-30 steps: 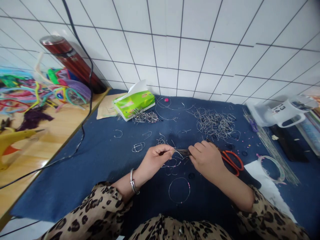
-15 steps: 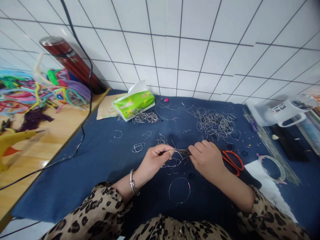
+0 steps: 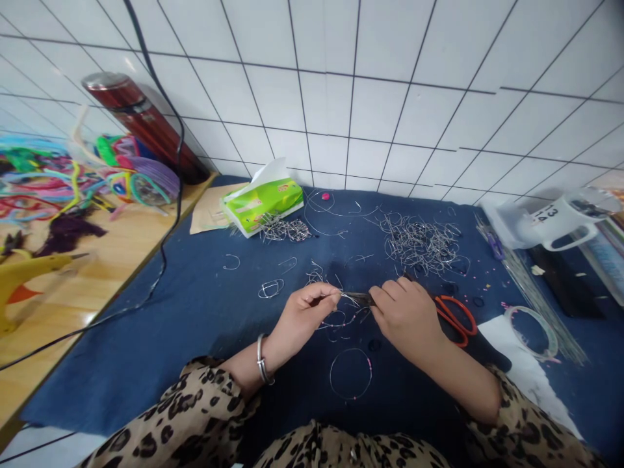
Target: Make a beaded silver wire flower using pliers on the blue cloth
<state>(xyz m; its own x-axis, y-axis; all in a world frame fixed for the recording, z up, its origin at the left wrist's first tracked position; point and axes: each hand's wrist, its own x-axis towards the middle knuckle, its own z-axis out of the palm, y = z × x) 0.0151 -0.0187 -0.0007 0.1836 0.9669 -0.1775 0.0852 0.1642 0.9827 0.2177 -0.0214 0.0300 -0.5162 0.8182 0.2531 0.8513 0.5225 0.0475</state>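
Observation:
My left hand [image 3: 312, 307] is closed, thumb and fingertips pinching a thin silvery wire [image 3: 344, 294]. My right hand [image 3: 405, 311] is wrapped round pliers [image 3: 359, 299], whose dark narrow jaws point left and meet the wire close to my left fingertips. Most of the pliers' handles are hidden in my palm. Just below the two hands lie wire loops with small pink beads [image 3: 336, 324]. Closer to me, a round beaded wire ring [image 3: 350, 374] lies flat on the blue cloth [image 3: 195, 312]. Red-handled scissors [image 3: 458, 318] rest beside my right wrist, their blades partly covered by the hand.
A tangled heap of bent wires [image 3: 422, 244] lies beyond my right hand. A green tissue pack [image 3: 263, 201] and more wire pieces [image 3: 285, 229] are at the back. On the right are straight wires [image 3: 541, 305], a clear ring-shaped coil [image 3: 531, 331] and a white mug [image 3: 560, 218].
The pliers' jaws and my right hand have shifted very slightly. Both hands keep their grips, and the things on the cloth lie as before.

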